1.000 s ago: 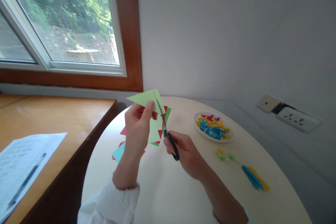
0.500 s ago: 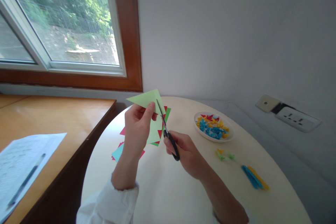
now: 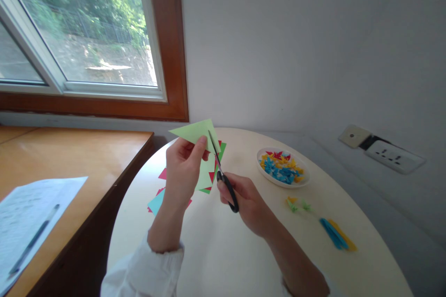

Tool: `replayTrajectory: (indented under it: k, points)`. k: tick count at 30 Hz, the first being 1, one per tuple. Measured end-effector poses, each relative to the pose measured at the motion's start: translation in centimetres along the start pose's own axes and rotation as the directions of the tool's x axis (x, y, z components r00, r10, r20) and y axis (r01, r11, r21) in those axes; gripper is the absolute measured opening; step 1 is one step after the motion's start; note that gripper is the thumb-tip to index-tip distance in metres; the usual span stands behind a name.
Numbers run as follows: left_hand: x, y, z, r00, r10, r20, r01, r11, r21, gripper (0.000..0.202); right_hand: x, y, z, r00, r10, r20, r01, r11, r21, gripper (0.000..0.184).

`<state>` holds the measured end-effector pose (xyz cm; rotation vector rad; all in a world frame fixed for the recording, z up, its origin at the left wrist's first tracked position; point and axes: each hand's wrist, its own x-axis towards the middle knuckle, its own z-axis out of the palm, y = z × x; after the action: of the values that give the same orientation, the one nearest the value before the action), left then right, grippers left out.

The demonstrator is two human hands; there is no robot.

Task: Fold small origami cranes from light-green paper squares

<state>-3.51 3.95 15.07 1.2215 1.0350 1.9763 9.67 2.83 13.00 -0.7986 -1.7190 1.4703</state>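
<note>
A light green piece of paper (image 3: 191,131), triangular in outline, is pinched between the thumb and fingers of my left hand (image 3: 184,162). My right hand (image 3: 244,195) is closed around the black handles of a pair of scissors (image 3: 228,190). The blades point up and away, lying across the right part of the green paper near its edge. Below the paper, red, green and light green sheets (image 3: 206,174) lie in a loose pile on the round table, partly hidden by my left hand. A light blue sheet (image 3: 156,201) lies beside my left wrist.
A white plate (image 3: 264,177) of small folded red, yellow and blue paper pieces stands on the round table (image 3: 223,255). Nearer are small green and yellow pieces (image 3: 296,204) and blue and yellow strips (image 3: 337,234). Left, a wooden desk (image 3: 114,148) bears written paper (image 3: 69,190) and a pen (image 3: 35,240).
Almost nothing differs. The scissor blades and the green paper have shifted very slightly; both hands keep their hold.
</note>
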Motion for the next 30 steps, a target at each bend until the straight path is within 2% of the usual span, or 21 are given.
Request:
replayTrajectory:
  k: [30]
  points:
    - [-0.07,0.04,0.01,1.000,0.003,0.002,-0.003,1.000,-0.001,0.019,-0.07,0.03,-0.02,1.000,-0.009,-0.014,0.008,0.999,-0.035,0.044]
